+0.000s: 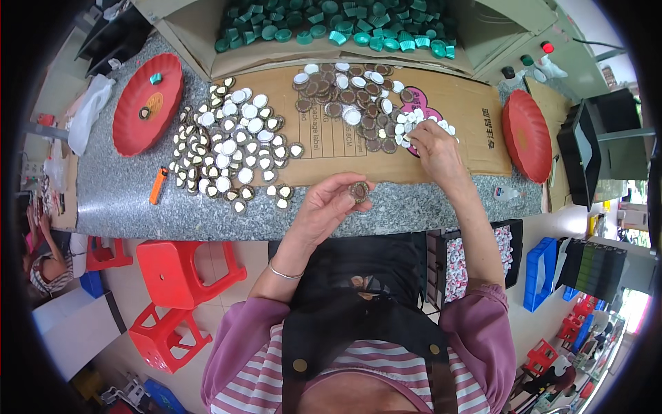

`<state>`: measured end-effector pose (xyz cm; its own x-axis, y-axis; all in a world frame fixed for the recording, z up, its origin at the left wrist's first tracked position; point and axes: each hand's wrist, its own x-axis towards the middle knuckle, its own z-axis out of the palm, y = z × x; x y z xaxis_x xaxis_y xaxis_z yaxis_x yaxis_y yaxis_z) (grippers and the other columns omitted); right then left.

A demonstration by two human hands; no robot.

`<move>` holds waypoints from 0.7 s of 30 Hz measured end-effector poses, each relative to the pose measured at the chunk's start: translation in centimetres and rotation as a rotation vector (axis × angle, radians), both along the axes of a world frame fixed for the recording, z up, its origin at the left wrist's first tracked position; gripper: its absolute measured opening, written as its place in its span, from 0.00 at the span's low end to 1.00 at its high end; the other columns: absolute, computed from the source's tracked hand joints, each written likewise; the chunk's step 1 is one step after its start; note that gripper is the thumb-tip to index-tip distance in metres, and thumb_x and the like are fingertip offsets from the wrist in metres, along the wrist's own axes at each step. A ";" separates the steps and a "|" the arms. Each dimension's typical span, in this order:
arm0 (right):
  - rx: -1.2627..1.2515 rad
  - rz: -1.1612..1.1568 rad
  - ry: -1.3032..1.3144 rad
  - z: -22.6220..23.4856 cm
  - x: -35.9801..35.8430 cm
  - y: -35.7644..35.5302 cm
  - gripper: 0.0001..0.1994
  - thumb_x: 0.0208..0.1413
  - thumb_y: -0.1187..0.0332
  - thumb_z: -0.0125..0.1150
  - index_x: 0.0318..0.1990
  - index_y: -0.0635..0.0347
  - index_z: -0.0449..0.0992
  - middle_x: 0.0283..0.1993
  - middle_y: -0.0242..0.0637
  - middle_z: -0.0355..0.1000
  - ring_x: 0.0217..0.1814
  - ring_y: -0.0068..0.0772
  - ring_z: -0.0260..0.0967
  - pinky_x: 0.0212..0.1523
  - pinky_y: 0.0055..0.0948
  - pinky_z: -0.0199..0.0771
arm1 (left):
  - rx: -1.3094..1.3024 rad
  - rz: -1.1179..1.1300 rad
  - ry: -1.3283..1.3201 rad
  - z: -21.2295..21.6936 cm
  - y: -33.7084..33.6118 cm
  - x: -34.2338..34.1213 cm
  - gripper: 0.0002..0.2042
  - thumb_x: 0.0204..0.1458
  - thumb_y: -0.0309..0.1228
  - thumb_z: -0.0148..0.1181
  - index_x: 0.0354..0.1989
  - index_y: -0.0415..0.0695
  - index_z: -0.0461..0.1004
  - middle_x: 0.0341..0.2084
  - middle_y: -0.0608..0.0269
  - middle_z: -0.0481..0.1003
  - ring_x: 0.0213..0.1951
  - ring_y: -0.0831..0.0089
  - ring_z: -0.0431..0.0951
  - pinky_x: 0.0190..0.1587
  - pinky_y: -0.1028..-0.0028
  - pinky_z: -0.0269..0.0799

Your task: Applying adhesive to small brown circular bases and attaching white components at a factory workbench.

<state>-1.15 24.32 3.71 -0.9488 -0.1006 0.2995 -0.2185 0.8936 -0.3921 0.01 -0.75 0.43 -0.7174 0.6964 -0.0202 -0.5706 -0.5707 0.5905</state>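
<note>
My left hand (329, 209) is closed on a small round brown disc with a ridged rim (359, 192), its face turned up just off the counter's front edge. To the right, my right hand (438, 153) reaches down over a little heap of small white pieces (408, 124), fingertips pinched together among them; whether a piece is between them is hidden. Beside that heap lie brown discs (369, 124), some showing white faces. A larger pile of brown discs topped with white or cream pieces (231, 148) spreads to the left. Flattened cardboard (331, 155) lies under much of this.
An open box (276, 61) at the back holds many green ridged cups (338, 38). Red scalloped trays stand at left (127, 117) and right (527, 134). An orange lighter (158, 186) lies at left. Red stools (165, 272) and a blue crate (540, 272) are below.
</note>
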 end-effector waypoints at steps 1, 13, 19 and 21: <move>0.000 0.006 -0.003 0.1 -0.1 -0.2 0.08 0.45 0.79 0.55 0.35 0.63 0.74 0.32 0.41 0.68 0.33 0.43 0.69 0.34 0.35 0.69 | 0.002 -0.005 0.004 0.1 -0.1 -0.1 0.17 0.53 0.27 0.53 0.52 0.39 0.64 0.45 0.51 0.69 0.41 0.70 0.74 0.46 0.72 0.71; 0.099 0.079 -0.065 0.4 -0.9 0.1 0.08 0.40 0.80 0.53 0.31 0.62 0.72 0.29 0.41 0.67 0.33 0.44 0.68 0.33 0.37 0.69 | -0.015 0.000 0.024 0.2 -0.5 -0.8 0.15 0.54 0.25 0.50 0.51 0.39 0.65 0.45 0.54 0.69 0.43 0.71 0.73 0.47 0.72 0.71; 0.084 0.077 -0.003 -0.2 -0.9 -0.2 0.09 0.37 0.79 0.54 0.31 0.62 0.71 0.27 0.39 0.67 0.32 0.42 0.69 0.33 0.35 0.70 | -0.049 0.011 0.020 0.3 -0.2 -0.6 0.16 0.53 0.26 0.51 0.51 0.39 0.65 0.45 0.52 0.69 0.41 0.70 0.74 0.46 0.72 0.71; 0.310 0.099 0.048 -0.3 -1.0 -0.4 0.10 0.37 0.78 0.54 0.32 0.62 0.71 0.28 0.39 0.68 0.32 0.40 0.69 0.34 0.35 0.70 | -0.078 0.025 0.013 0.4 -0.1 -0.5 0.17 0.53 0.26 0.52 0.51 0.38 0.64 0.45 0.51 0.69 0.40 0.70 0.75 0.45 0.72 0.71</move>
<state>-2.20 23.89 3.42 -0.9153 -0.2851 0.2845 -0.3219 0.9424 -0.0913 -0.51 -0.83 0.80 -0.7350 0.6750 -0.0645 -0.5488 -0.5363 0.6412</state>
